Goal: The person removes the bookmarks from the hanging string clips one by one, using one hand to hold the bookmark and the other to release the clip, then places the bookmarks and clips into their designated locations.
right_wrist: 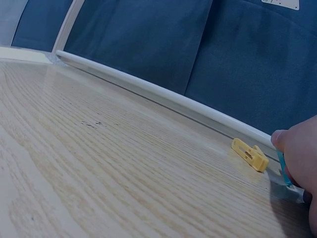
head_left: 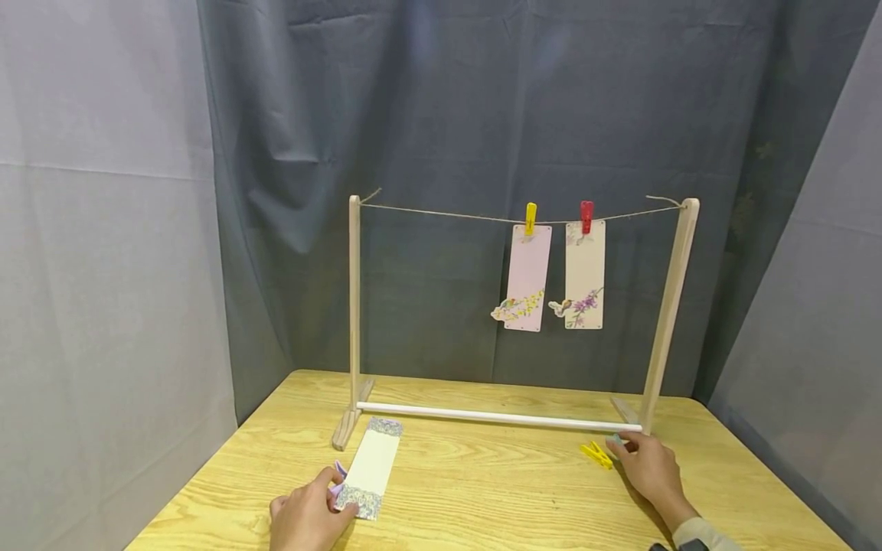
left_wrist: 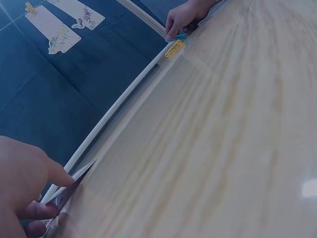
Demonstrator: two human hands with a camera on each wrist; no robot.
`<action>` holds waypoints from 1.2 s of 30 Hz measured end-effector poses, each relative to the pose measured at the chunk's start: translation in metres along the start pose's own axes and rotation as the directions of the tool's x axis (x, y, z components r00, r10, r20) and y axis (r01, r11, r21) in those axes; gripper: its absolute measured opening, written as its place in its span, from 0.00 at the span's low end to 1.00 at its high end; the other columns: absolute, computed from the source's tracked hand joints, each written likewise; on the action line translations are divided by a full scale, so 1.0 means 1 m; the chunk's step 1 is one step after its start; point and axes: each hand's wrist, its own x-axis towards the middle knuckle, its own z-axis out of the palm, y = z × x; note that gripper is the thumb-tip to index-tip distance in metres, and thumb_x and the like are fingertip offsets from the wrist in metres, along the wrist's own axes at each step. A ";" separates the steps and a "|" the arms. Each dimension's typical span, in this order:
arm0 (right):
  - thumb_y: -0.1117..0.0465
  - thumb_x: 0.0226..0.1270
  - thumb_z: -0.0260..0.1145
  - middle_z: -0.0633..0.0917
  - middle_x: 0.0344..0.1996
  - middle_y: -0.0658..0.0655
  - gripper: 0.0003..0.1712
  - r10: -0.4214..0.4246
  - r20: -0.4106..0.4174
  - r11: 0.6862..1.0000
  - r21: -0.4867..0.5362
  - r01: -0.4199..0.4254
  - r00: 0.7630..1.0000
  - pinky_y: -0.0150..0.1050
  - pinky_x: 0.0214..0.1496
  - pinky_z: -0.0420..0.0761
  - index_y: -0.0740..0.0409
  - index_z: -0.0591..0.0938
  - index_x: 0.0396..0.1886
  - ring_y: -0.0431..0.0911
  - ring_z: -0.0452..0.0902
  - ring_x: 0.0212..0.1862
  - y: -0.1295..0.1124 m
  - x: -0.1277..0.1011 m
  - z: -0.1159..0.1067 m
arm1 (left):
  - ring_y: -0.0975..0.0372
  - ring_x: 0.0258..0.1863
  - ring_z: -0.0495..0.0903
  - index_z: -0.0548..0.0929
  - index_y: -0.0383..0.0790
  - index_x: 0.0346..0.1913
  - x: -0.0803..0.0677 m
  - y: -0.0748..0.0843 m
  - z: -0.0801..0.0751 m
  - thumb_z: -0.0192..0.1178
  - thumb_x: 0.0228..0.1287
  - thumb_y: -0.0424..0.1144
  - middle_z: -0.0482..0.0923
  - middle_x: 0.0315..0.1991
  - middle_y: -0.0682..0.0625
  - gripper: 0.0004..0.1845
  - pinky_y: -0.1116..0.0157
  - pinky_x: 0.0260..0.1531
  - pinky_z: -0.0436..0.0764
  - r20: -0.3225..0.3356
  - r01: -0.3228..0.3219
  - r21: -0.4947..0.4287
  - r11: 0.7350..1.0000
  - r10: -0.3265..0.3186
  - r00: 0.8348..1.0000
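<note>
Left hand [head_left: 306, 520] pinches bookmark [head_left: 372, 468] | right hand [right_wrist: 302, 168] pinches teal clip [right_wrist: 282, 166], wrist-view only

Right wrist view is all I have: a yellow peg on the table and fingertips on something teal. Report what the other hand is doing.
Observer: The left hand pinches the near end of a card lying flat on the table.
Operator: Report what hangs on the string.
Observer: Two cards, one under a yellow peg, one under a red peg.
Operator: Check for more pegs.
Observer: A purple peg lies beside the left hand's card.
</note>
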 end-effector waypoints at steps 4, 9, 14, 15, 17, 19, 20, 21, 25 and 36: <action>0.51 0.73 0.68 0.88 0.38 0.62 0.28 0.002 -0.001 1.000 -0.006 -0.002 1.000 0.64 0.45 0.78 0.72 0.83 0.58 0.67 0.82 0.44 0.001 -0.001 0.001 | 0.65 0.24 0.76 0.83 0.48 0.46 -0.001 0.000 0.001 0.78 0.52 0.51 0.73 0.21 0.64 0.22 0.37 0.45 0.67 -0.004 -0.018 -0.007 1.000 0.018 1.000; 0.50 0.73 0.68 0.88 0.38 0.62 0.28 0.005 0.001 1.000 -0.006 -0.005 1.000 0.64 0.44 0.78 0.71 0.83 0.57 0.67 0.82 0.44 0.001 -0.002 0.001 | 0.66 0.24 0.76 0.82 0.48 0.46 -0.002 -0.002 0.001 0.79 0.51 0.50 0.73 0.22 0.64 0.22 0.37 0.44 0.68 -0.004 -0.041 -0.021 0.999 0.041 0.999; 0.49 0.73 0.68 0.88 0.38 0.62 0.28 0.005 0.002 1.000 -0.006 -0.005 1.000 0.65 0.45 0.77 0.70 0.83 0.57 0.66 0.82 0.44 0.000 -0.002 0.001 | 0.66 0.25 0.76 0.82 0.49 0.46 -0.002 -0.001 0.001 0.79 0.51 0.51 0.73 0.22 0.64 0.23 0.37 0.45 0.67 0.004 -0.051 -0.025 0.998 0.051 0.999; 0.49 0.73 0.68 0.88 0.38 0.62 0.28 0.006 0.003 1.000 -0.006 -0.006 1.000 0.65 0.46 0.77 0.70 0.84 0.57 0.66 0.82 0.44 0.000 -0.002 0.001 | 0.66 0.25 0.76 0.82 0.49 0.46 -0.002 -0.001 0.000 0.79 0.51 0.51 0.73 0.22 0.64 0.23 0.37 0.45 0.67 0.009 -0.052 -0.027 0.998 0.052 0.999; 0.48 0.73 0.68 0.88 0.39 0.63 0.29 0.009 0.005 1.000 -0.006 -0.009 1.000 0.65 0.46 0.77 0.70 0.84 0.57 0.67 0.82 0.45 -0.001 -0.002 0.000 | 0.66 0.25 0.76 0.81 0.49 0.46 -0.002 -0.001 0.000 0.79 0.52 0.52 0.72 0.22 0.64 0.23 0.37 0.45 0.67 0.011 -0.059 -0.025 0.998 0.059 0.998; 0.48 0.73 0.68 0.88 0.39 0.63 0.29 0.010 0.007 1.000 -0.006 -0.010 1.000 0.65 0.46 0.78 0.70 0.84 0.57 0.67 0.82 0.45 -0.001 -0.002 0.000 | 0.66 0.25 0.75 0.82 0.50 0.46 -0.002 -0.001 0.000 0.79 0.52 0.52 0.72 0.22 0.64 0.22 0.38 0.45 0.67 0.012 -0.057 -0.026 0.998 0.057 0.998; 0.48 0.73 0.68 0.88 0.39 0.64 0.29 0.010 0.006 1.000 -0.006 -0.010 1.000 0.65 0.46 0.78 0.70 0.84 0.57 0.67 0.82 0.45 -0.002 -0.002 -0.001 | 0.66 0.25 0.75 0.82 0.50 0.46 -0.002 -0.001 0.000 0.79 0.51 0.51 0.71 0.22 0.64 0.22 0.38 0.45 0.67 0.011 -0.056 -0.028 0.998 0.056 0.998; 0.48 0.73 0.68 0.88 0.40 0.64 0.29 0.009 0.006 1.000 -0.006 -0.009 1.000 0.65 0.46 0.78 0.70 0.84 0.57 0.67 0.82 0.45 -0.002 -0.002 -0.001 | 0.67 0.25 0.74 0.82 0.49 0.46 -0.002 -0.001 0.000 0.79 0.52 0.51 0.71 0.22 0.64 0.22 0.39 0.45 0.66 0.010 -0.062 -0.028 0.998 0.062 0.998; 0.48 0.73 0.68 0.88 0.39 0.63 0.28 0.007 0.003 1.000 -0.006 -0.007 1.000 0.65 0.46 0.78 0.70 0.84 0.56 0.67 0.82 0.45 -0.002 -0.001 0.000 | 0.68 0.25 0.73 0.83 0.49 0.46 -0.002 0.000 0.001 0.79 0.52 0.51 0.71 0.22 0.64 0.22 0.41 0.44 0.66 0.011 -0.069 -0.038 0.997 0.070 0.997; 0.47 0.73 0.68 0.88 0.38 0.62 0.28 0.017 0.019 1.000 -0.009 -0.017 1.000 0.64 0.45 0.78 0.69 0.84 0.57 0.65 0.83 0.44 -0.001 0.000 0.000 | 0.68 0.25 0.73 0.83 0.49 0.46 -0.002 0.000 0.000 0.78 0.53 0.52 0.71 0.22 0.64 0.22 0.41 0.42 0.66 0.029 -0.078 -0.036 0.996 0.079 0.996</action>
